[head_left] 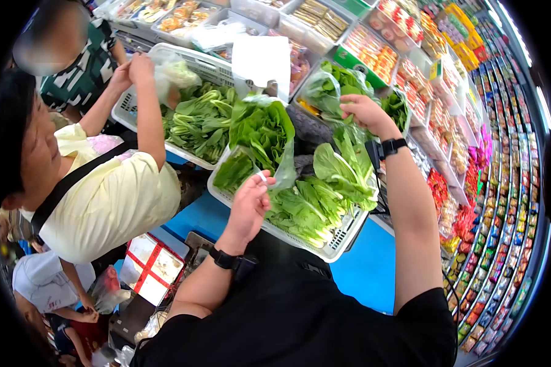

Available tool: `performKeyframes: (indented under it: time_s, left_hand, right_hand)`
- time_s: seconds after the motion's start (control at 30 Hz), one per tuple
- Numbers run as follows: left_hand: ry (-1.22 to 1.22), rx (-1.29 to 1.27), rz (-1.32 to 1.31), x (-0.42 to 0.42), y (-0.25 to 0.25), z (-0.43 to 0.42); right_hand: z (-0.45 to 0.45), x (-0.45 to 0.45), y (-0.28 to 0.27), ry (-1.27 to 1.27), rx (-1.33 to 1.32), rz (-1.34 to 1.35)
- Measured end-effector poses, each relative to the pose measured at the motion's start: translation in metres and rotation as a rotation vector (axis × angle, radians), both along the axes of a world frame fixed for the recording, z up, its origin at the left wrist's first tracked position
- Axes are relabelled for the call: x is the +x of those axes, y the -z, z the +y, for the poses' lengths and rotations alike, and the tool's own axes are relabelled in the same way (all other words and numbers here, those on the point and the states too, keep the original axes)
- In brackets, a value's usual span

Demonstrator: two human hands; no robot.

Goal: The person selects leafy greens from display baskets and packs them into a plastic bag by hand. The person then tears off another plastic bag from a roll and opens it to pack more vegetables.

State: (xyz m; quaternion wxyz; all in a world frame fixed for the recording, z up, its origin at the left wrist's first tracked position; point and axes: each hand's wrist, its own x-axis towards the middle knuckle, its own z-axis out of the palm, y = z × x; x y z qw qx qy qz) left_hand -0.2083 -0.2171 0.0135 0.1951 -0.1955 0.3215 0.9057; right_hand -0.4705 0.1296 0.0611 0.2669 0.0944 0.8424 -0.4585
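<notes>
Greens [258,128] in bag [286,156] just beyond left hand [248,208]; right hand [367,115] beside second bag [321,90]; both half-curled, grip unclear.

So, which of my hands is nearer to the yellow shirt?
Left. Your left hand is right of the shirt, at the near basket's edge; your right hand is farther right.

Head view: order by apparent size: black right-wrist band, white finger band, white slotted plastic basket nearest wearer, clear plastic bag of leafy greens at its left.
1. White slotted plastic basket
2. Clear plastic bag of leafy greens
3. Black right-wrist band
4. White finger band
Clear order as seen; true sizes may differ.
</notes>
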Motion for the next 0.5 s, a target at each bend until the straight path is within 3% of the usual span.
performKeyframes:
  time_s: [0.07,0.23,0.5]
  left_hand:
    - [0.012,-0.013,0.016,0.001,0.004,0.001]
    - [0.123,-0.027,0.058,0.006,0.001,0.008]
    - [0.276,-0.208,0.158,0.014,-0.004,0.018]
  right_hand:
    - [-0.011,-0.005,0.01,-0.008,0.114,0.13]
    - [-0.052,0.002,0.02,-0.067,0.038,0.215]
    - [-0.17,0.024,0.006,-0.504,0.154,0.601]
